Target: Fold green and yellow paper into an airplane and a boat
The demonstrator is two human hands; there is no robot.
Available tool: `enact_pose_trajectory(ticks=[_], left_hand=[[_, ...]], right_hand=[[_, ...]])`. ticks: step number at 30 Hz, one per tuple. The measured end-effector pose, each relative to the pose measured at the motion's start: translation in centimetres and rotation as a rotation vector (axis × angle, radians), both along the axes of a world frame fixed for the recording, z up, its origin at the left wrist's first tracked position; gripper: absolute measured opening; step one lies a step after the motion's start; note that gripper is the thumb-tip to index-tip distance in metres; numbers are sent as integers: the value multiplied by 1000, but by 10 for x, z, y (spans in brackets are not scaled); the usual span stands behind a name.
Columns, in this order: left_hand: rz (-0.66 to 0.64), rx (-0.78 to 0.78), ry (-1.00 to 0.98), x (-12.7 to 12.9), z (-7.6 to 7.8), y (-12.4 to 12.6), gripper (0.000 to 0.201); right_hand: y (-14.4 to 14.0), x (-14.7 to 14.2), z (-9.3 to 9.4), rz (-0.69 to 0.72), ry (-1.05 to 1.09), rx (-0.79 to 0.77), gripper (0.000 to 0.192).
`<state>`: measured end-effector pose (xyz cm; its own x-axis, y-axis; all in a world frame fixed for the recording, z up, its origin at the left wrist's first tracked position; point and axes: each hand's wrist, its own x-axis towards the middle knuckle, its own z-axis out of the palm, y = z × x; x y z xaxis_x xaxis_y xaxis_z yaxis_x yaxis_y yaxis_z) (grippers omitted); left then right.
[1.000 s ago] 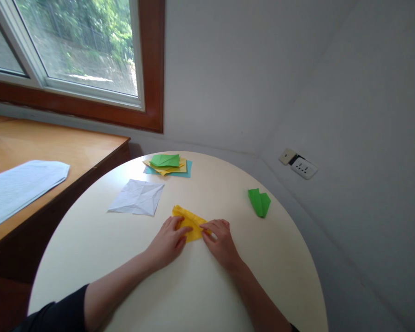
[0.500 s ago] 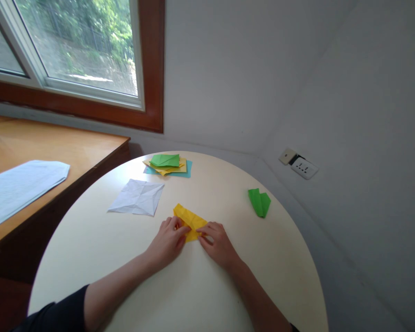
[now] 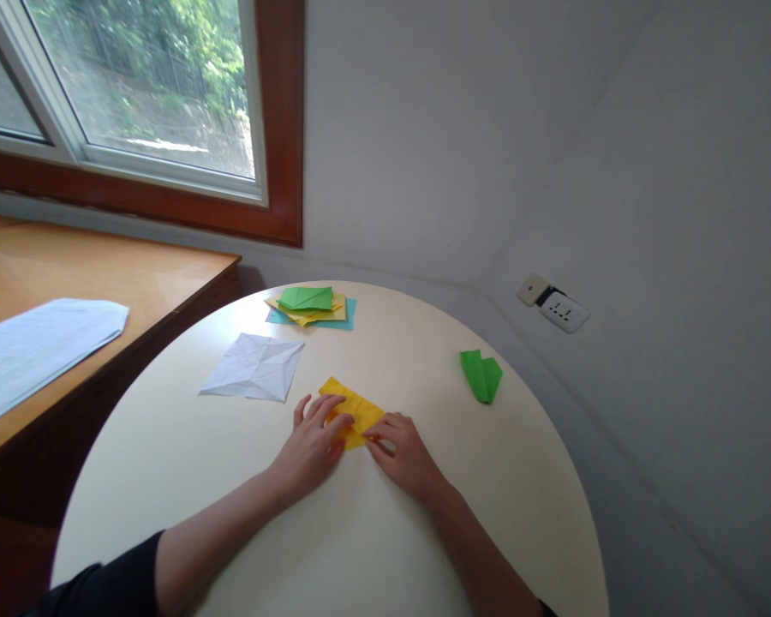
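A folded sheet of yellow paper [image 3: 361, 411] lies on the round table between my two hands. My left hand [image 3: 314, 441] rests over its left part with the fingers spread and apart, some of them touching the paper. At the lower right edge of the sheet, my right hand [image 3: 402, 450] pinches the paper between thumb and fingers. Part of the yellow sheet's left side is hidden beneath my left fingers.
A creased white sheet [image 3: 255, 367] lies left of the yellow one. Behind it sits a stack of coloured papers [image 3: 307, 307]. A folded green paper [image 3: 481, 375] lies near the right edge of the round table [image 3: 334, 548]. A wooden desk [image 3: 122, 257] adjoins at left.
My left fingers have loosened from their pinch and spread out over the yellow paper. The upper flap looks flatter now. My right hand has barely moved.
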<state>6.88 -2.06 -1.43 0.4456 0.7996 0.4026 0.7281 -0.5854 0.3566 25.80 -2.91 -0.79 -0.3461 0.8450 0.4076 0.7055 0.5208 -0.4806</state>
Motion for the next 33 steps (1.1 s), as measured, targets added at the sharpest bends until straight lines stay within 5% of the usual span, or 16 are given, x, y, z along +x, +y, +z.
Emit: enact_pose_trajectory(ticks=[22, 33], left_hand=[[73, -133, 90, -3, 5, 3, 26], [74, -159, 34, -23, 6, 26, 36]], right_hand=[[5, 7, -2, -54, 14, -21, 11], [7, 13, -5, -17, 109, -24, 18]])
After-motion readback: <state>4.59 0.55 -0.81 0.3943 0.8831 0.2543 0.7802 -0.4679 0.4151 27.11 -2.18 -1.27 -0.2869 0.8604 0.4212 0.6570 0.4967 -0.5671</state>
